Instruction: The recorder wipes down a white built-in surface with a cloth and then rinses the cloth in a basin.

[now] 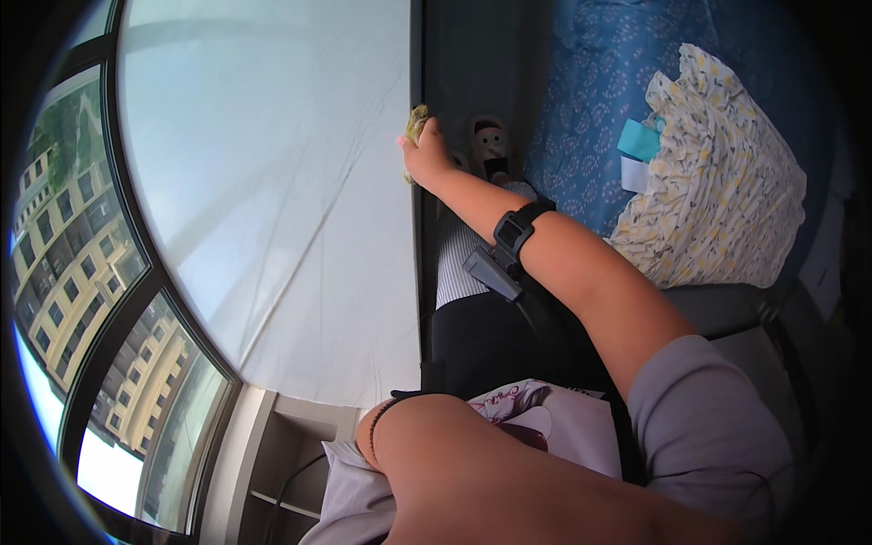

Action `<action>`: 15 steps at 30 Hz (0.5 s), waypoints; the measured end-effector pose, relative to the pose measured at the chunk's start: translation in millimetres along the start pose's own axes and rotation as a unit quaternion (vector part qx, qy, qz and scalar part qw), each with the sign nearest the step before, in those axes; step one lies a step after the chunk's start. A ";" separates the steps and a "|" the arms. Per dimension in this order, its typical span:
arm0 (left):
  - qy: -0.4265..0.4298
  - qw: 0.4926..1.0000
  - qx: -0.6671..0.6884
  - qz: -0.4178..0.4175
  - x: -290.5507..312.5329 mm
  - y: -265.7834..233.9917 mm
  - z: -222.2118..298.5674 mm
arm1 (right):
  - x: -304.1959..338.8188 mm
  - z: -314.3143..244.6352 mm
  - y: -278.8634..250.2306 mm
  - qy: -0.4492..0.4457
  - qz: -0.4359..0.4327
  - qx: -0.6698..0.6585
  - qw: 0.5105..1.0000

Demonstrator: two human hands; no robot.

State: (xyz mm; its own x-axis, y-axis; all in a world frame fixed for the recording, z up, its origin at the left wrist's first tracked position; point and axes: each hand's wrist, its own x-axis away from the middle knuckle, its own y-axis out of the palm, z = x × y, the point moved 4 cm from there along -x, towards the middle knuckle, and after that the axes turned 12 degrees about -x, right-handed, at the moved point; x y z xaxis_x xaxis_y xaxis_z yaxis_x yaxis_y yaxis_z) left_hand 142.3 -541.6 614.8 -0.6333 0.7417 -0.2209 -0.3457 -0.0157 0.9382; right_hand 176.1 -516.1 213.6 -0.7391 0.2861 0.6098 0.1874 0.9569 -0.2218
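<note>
Stretched forward, my right hand (429, 159) grips a crumpled yellow-green cloth (417, 121) at the right edge of a glossy white surface (272, 163). Its fingers are closed around the cloth, parts of which stick out on either side. A black strap (516, 231) with a small grey device (493, 272) sits around my right forearm. My left arm (472, 454) crosses the lower part of the view, bare below a light grey sleeve; its hand is out of sight.
Windows (109, 254) line the left, with buildings outside. An open shelf unit (286, 445) stands at the lower left. To the right, a ruffled, patterned fabric piece (718, 182) lies on blue printed bedding (581, 109). A slipper with a face design (491, 138) shows below my hand.
</note>
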 end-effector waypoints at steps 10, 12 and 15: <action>0.001 1.000 0.001 -0.010 24.4 4.9 5.0 | 13.6 -6.5 4.7 0.046 0.023 -0.053 0.997; -0.006 1.000 -0.001 -0.016 24.9 7.8 9.6 | 1.4 -14.9 0.3 0.032 0.029 -0.062 0.997; -0.001 1.000 0.003 -0.010 34.6 9.9 17.8 | 15.0 -2.6 1.7 0.040 0.030 -0.070 0.996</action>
State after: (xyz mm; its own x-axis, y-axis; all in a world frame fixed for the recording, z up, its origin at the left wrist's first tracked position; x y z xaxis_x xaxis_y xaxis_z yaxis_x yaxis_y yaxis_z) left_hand 129.3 -504.2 621.3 -0.6243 0.7434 -0.2399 -0.3544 0.0041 0.9351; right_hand 167.0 -510.1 224.4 -0.6717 0.3397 0.6583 0.3221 0.9342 -0.1535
